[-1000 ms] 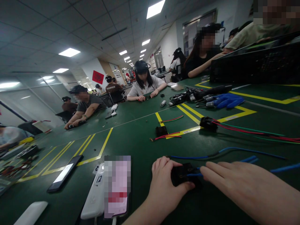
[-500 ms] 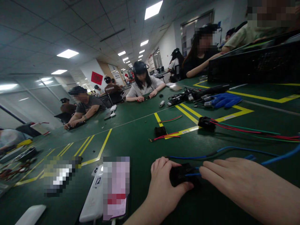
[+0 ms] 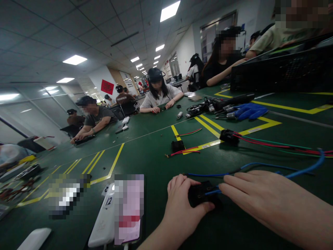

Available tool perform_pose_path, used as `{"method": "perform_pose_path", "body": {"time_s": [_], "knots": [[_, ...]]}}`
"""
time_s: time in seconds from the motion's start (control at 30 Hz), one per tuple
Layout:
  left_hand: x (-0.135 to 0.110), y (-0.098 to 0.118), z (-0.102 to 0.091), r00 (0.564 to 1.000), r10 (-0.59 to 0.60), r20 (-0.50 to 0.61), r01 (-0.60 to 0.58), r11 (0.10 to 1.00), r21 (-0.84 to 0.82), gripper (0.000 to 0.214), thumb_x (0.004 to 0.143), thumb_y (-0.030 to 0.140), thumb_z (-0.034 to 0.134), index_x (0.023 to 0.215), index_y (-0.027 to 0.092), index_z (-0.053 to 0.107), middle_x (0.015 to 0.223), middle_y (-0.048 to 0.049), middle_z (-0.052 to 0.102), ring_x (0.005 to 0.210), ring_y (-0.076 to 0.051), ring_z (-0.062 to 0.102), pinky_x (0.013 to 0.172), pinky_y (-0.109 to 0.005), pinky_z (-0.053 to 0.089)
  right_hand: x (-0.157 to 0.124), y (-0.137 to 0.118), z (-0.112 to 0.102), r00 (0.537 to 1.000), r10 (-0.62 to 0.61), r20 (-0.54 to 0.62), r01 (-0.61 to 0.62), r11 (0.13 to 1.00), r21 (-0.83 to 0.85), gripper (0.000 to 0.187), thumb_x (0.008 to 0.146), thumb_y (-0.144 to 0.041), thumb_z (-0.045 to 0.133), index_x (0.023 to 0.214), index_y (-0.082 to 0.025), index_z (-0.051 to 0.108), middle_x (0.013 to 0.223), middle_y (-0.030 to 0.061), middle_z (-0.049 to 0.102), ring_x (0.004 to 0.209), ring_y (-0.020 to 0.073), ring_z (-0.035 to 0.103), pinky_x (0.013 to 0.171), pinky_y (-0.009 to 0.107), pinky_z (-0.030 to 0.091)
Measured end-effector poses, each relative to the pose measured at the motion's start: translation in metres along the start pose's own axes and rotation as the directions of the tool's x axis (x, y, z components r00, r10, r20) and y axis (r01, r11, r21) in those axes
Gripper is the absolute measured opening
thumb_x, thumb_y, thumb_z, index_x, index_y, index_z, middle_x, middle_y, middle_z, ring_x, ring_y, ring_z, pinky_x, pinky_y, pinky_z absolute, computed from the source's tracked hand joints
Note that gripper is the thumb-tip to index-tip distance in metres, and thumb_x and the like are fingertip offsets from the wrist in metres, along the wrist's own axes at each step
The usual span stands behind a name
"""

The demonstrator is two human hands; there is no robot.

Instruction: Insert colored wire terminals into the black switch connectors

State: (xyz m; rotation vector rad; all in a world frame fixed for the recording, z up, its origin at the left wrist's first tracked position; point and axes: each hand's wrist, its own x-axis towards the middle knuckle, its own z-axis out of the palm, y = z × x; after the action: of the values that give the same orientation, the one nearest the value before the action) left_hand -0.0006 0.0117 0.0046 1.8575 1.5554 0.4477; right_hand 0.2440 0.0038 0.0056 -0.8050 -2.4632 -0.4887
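Note:
My left hand [image 3: 182, 201] is closed round a small black block [image 3: 201, 194], which rests on the green table. Its thumb lies along the near side and the fingers along the far side. My right hand [image 3: 249, 194] has its fingers pressed together on blue wires [image 3: 214, 190] at the block's right side; the thumb is hidden. Thicker blue cable [image 3: 309, 168] rises behind that hand. Beyond both hands a thin blue wire [image 3: 208, 174] lies on the table.
A second black block [image 3: 229, 137] trails red and green wires, near another black piece [image 3: 177, 145] with short red wires. Blue gloves [image 3: 251, 111] and tools lie farther back. A white power bank [image 3: 102, 215] and phone [image 3: 130, 208] are at left. Co-workers sit across the table.
My right hand has shifted slightly left and up, with the blue wires in its fingers. The thick blue cable has swung up at the right. My left hand and the block stay put.

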Motion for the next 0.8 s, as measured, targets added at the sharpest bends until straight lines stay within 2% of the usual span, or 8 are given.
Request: {"method": "perform_pose_path", "body": {"time_s": [0.23,0.43,0.57,0.8], "knots": [[0.0,-0.003,0.001,1.0,0.0,0.002,0.0,1.0,0.002,0.043,0.082,0.019,0.102,0.119,0.025,0.079,0.133,-0.0079,0.073,0.142,-0.039,0.059,0.126,-0.056,0.044,-0.008,-0.001,0.009,0.991,0.023,0.131,-0.026,0.999,0.023,0.044,0.076,0.011,0.064,0.096,-0.026,0.073,0.082,-0.0033,0.082,0.063,0.0183,0.075,0.058,0.031,0.05],[0.002,-0.005,0.003,1.0,0.012,-0.007,-0.012,1.0,0.014,0.041,0.083,0.021,0.102,0.116,0.025,0.079,0.13,-0.0066,0.074,0.14,-0.038,0.06,0.124,-0.054,0.045,-0.003,-0.001,-0.002,0.999,-0.004,0.038,0.005,1.0,-0.019,0.044,0.08,0.012,0.064,0.102,-0.025,0.073,0.089,-0.0022,0.084,0.072,0.0185,0.078,0.065,0.032,0.055],[0.002,-0.003,0.003,1.0,0.009,-0.01,-0.009,1.0,0.012,0.042,0.083,0.021,0.103,0.117,0.024,0.079,0.131,-0.0074,0.074,0.139,-0.038,0.06,0.124,-0.054,0.045,-0.001,-0.001,-0.003,1.0,0.0,0.002,0.0,0.999,-0.047,0.043,0.082,0.009,0.061,0.103,-0.026,0.073,0.093,0.0003,0.086,0.072,0.0203,0.079,0.063,0.034,0.055],[0.001,-0.003,0.002,1.0,0.014,-0.004,-0.014,1.0,0.01,0.043,0.083,0.021,0.103,0.119,0.024,0.08,0.131,-0.0074,0.074,0.141,-0.038,0.06,0.125,-0.055,0.043,-0.005,0.003,0.006,0.996,0.0,0.087,-0.006,0.997,0.073,0.039,0.079,0.007,0.064,0.095,-0.027,0.071,0.081,-0.0029,0.082,0.064,0.0196,0.078,0.059,0.034,0.055]]}}
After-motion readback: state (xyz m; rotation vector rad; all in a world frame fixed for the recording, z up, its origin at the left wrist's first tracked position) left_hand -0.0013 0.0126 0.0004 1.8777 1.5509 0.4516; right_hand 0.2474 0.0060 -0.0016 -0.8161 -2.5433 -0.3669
